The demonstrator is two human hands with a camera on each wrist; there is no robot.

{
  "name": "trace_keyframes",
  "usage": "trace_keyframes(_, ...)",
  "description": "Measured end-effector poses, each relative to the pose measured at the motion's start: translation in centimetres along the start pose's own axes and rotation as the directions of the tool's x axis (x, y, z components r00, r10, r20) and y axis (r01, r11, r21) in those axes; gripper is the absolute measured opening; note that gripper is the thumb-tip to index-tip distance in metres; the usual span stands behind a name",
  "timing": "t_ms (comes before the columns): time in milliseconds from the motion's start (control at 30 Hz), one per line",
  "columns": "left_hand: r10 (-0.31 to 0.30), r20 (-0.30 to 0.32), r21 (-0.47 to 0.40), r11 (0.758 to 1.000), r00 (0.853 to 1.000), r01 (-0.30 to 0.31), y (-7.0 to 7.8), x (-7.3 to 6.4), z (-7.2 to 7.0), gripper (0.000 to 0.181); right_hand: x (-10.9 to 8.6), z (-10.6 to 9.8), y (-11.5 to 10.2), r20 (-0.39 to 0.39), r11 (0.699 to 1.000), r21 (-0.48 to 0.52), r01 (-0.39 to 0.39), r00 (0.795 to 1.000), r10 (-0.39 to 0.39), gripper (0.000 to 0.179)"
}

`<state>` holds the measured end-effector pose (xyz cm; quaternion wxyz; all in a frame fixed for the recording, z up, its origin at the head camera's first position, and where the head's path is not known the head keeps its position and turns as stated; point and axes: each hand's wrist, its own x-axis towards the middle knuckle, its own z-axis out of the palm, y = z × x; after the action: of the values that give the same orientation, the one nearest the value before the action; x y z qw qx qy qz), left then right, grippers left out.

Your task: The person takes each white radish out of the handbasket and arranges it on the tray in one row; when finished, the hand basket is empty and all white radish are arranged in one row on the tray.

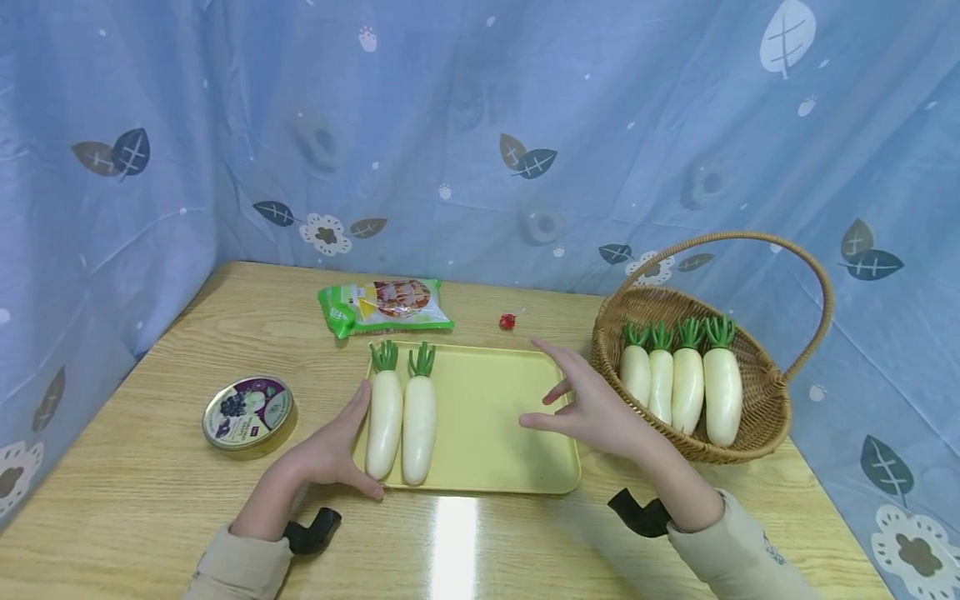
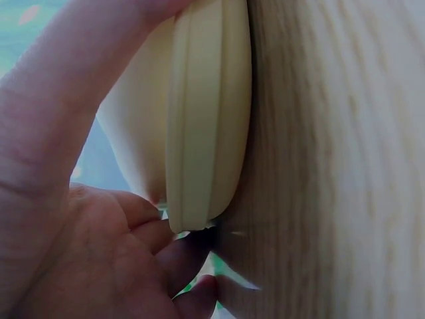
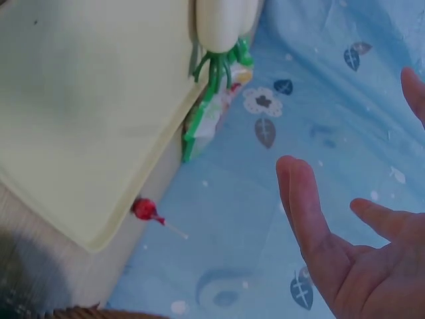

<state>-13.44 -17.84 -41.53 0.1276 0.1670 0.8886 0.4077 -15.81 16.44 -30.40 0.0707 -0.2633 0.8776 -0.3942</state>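
A pale yellow tray [image 1: 495, 417] lies on the table with two white radishes [image 1: 386, 425] side by side at its left end, green tops pointing away. My left hand [image 1: 333, 446] holds the tray's near left corner, thumb at the near edge and fingers along the left side. In the left wrist view the thumb and fingers [image 2: 143, 212] span the tray's rim [image 2: 202, 119]. Over the tray's right end hovers my right hand [image 1: 588, 408], fingers spread and holding nothing. To its right, a wicker basket [image 1: 757, 400] contains several more white radishes [image 1: 722, 396] with green tops.
Behind the tray lie a green-edged food packet [image 1: 390, 306] and a red wrapped lollipop [image 1: 507, 321]. A round tin [image 1: 249, 415] stands left of my left hand. The basket's tall handle [image 1: 825, 292] arches up at the right. A blue patterned curtain [image 1: 450, 167] closes off the back.
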Motion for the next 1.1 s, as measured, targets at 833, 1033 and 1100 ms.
trace_keyframes(833,-0.013,0.003,-0.001,1.000,1.000,0.013,-0.1,0.1,0.0,0.147,-4.0,-5.2,2.7,-0.134,0.999,-0.038,0.014,0.991,-0.019,0.082)
trace_keyframes(1033,-0.004,0.001,0.001,1.000,1.000,0.004,-0.2,0.1,0.1,0.147,-4.8,-6.3,3.3,-0.147,0.999,-0.041,0.006,0.989,-0.012,0.083)
trace_keyframes(1100,0.001,0.002,-0.003,1.000,1.000,-0.001,-0.2,0.1,0.1,0.147,-5.1,-6.6,3.5,-0.144,1.000,-0.029,0.000,0.990,-0.004,0.083)
